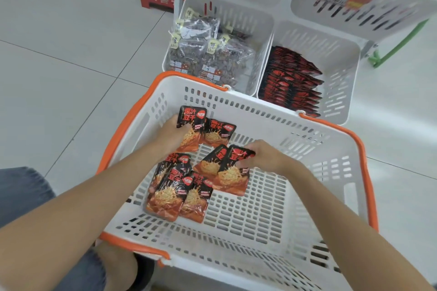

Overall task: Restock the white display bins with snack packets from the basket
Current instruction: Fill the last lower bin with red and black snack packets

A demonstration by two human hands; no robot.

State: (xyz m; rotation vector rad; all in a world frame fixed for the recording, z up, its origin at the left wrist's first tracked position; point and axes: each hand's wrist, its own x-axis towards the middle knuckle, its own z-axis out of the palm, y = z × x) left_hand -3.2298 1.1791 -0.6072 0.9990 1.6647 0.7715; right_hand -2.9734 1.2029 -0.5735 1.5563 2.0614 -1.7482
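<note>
white plastic basket [260,210] with an orange rim, both hands inside on snack packets.
near: loose packets [170,194] lie overlapped on the basket floor. left hand [171,136] grips the first packet [192,125] near the far wall, fingers curled round its edge. right hand [262,156] pinches the second packet [234,173] at its top corner. beyond: right bin [340,59] holds a standing row of matching packets [290,80]; left bin [238,15] holds clear bags [212,56].

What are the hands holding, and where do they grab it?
The left hand grips the far packet by its left edge; the right hand pinches a nearer packet by its top edge.
</note>
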